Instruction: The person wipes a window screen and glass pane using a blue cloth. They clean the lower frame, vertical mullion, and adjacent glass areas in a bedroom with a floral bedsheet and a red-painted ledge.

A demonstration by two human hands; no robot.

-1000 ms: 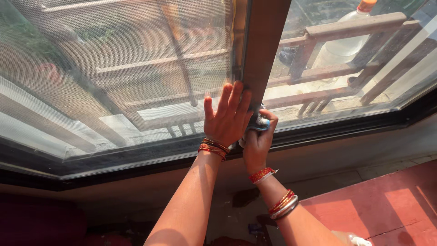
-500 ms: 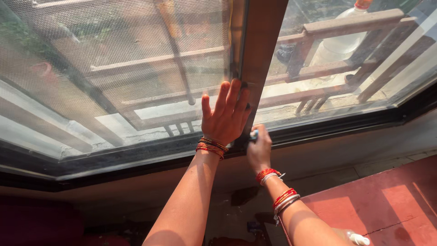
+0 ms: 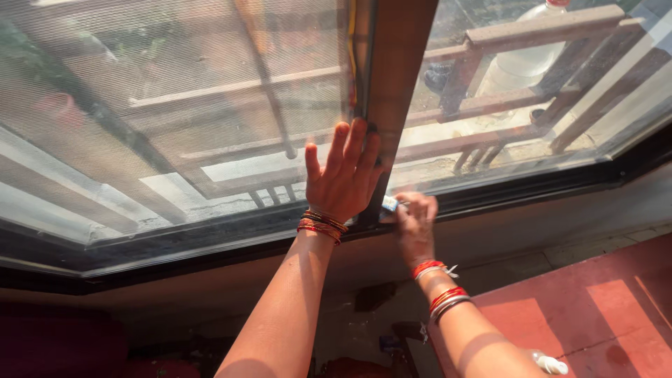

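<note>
My left hand (image 3: 343,175) lies flat with fingers spread against the window, at the edge of the brown upright frame (image 3: 402,63) and the mesh screen (image 3: 175,105). My right hand (image 3: 416,217) is closed around a small blue and white cloth (image 3: 389,204) and presses it on the dark bottom track (image 3: 532,189) just right of the upright frame. Both wrists wear red and silver bangles.
Outside the right glass pane (image 3: 546,84) stand brown metal railings (image 3: 532,35) and a large clear plastic bottle (image 3: 525,63). A red surface (image 3: 595,301) lies at the lower right, with a small white item (image 3: 549,364) at its near edge. The wall below the sill is in shadow.
My right hand with the cloth has moved down from the upright frame to the bottom track and a little to the right. My left hand has stayed flat on the window.
</note>
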